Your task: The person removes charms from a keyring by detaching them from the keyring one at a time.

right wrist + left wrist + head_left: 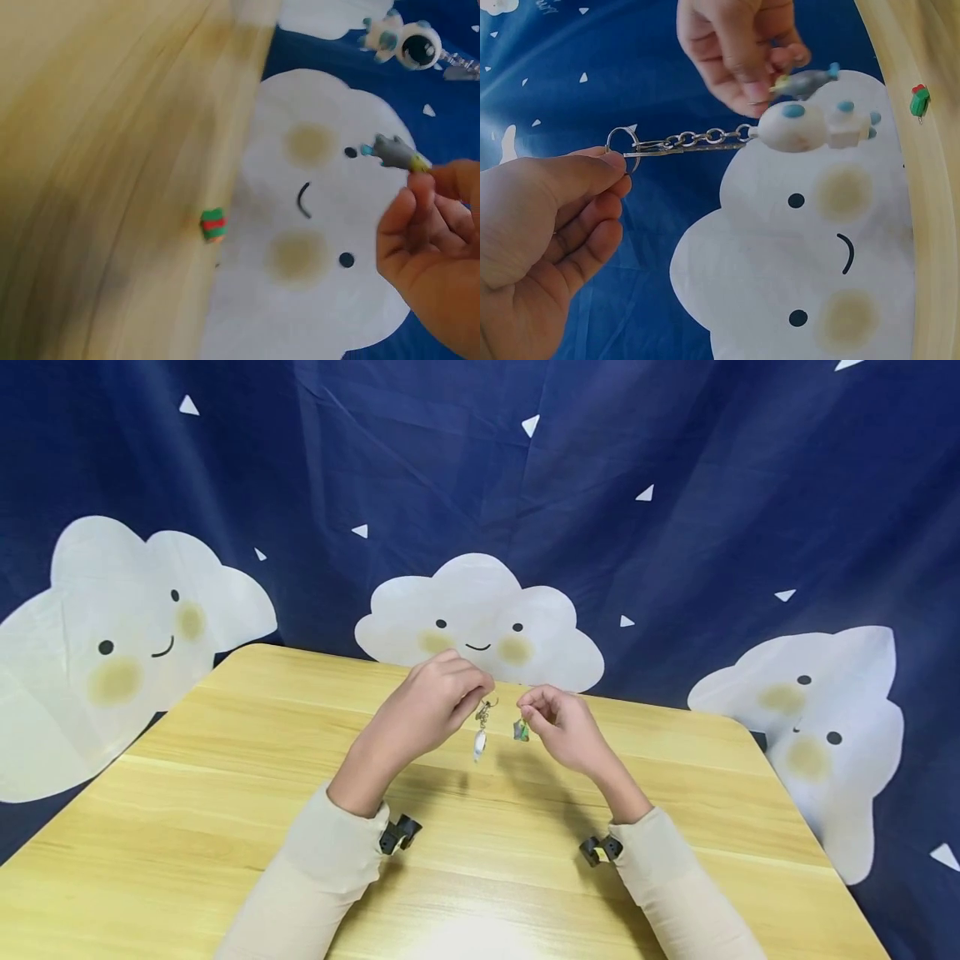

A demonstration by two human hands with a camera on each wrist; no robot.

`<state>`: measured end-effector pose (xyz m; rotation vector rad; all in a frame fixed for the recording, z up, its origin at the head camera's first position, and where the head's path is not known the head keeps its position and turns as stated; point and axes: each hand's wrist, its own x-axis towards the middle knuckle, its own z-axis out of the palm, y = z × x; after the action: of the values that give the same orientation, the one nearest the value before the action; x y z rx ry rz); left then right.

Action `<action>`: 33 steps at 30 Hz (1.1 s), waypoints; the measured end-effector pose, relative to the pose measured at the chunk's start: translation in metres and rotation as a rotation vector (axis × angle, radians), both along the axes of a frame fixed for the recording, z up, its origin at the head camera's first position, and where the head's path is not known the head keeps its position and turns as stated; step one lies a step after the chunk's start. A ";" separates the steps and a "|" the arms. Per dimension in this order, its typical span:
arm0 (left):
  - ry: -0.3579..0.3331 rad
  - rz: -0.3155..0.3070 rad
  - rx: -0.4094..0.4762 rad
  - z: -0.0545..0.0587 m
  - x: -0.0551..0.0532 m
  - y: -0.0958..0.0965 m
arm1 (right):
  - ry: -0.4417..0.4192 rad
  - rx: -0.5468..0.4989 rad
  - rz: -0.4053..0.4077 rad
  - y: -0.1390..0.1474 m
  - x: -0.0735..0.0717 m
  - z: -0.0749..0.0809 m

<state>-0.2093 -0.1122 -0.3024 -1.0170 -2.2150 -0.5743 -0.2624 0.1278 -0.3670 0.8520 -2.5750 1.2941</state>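
My left hand (423,706) pinches the metal ring (622,139) of a keychain between thumb and forefinger, above the table. From it hangs a short silver chain (705,137) with a white astronaut figure (791,127) that has light-blue patches and a dark visor in the right wrist view. Close on the right, my right hand (566,727) pinches the yellow end of a small grey charm (394,152) with a blue tip. The grey charm hangs apart from the astronaut in the head view, its exact shape blurred.
A small green and red charm (919,103) lies on the wooden table (225,760), toward its far edge. Behind the table hangs a dark blue cloth (450,460) with smiling white clouds. Each wrist wears a small black camera (400,833).
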 end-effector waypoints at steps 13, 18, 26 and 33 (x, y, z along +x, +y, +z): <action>-0.006 0.005 -0.020 -0.002 -0.001 -0.001 | -0.255 0.279 0.286 0.003 -0.035 -0.017; -0.003 -0.003 -0.019 -0.003 -0.001 -0.001 | -0.205 0.350 0.286 0.000 -0.047 -0.020; 0.014 -0.007 -0.020 -0.004 -0.003 0.000 | -0.179 0.399 0.235 -0.002 -0.067 -0.026; 0.011 -0.008 -0.024 -0.005 -0.004 0.001 | -0.185 0.421 0.219 -0.005 -0.078 -0.029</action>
<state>-0.2133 -0.1114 -0.3078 -1.0395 -2.2140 -0.5463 -0.3409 0.1231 -0.3965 1.1605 -3.0353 0.9216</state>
